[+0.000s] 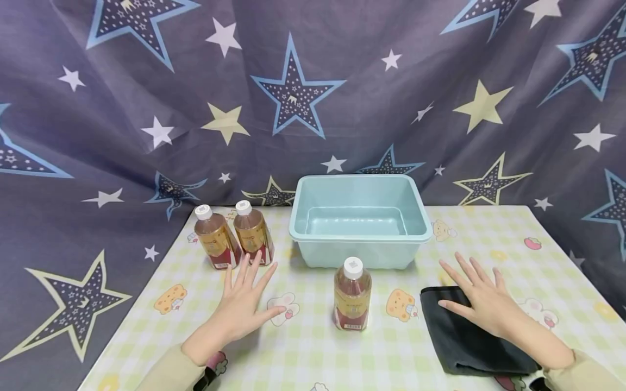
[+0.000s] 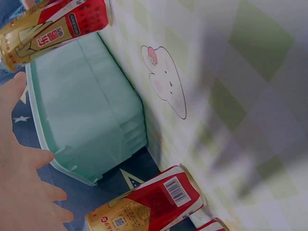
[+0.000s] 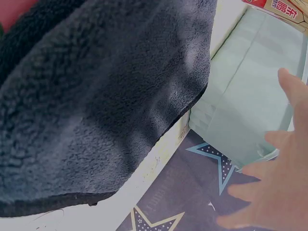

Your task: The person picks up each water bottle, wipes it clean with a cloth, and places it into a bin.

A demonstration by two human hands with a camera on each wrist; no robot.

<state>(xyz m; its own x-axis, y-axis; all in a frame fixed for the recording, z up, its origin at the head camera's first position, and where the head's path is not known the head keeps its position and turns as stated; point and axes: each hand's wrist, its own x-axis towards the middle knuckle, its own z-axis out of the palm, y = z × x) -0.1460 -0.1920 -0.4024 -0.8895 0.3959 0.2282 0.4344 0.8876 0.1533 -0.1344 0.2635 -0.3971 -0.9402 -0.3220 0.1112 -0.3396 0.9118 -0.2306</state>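
My left hand [image 1: 243, 309] hovers palm down with fingers spread, just in front of two capped drink bottles [image 1: 215, 239] [image 1: 254, 233] at the back left. Its fingertips overlap the bottles in the head view. Over a folded dark grey cloth [image 1: 459, 342] at the right, my right hand [image 1: 489, 304] is held the same way, fingers spread and holding nothing. Between the hands stands a third bottle [image 1: 352, 298], upright, with a white cap and a gold and red label. Behind it sits a light blue plastic basin [image 1: 359, 252], its inside bare.
A checked tablecloth [image 1: 293, 358] with cartoon prints covers the table. Close behind the basin hangs a dark curtain [image 1: 342, 146] patterned with stars, which also runs down past the table's left and right edges.
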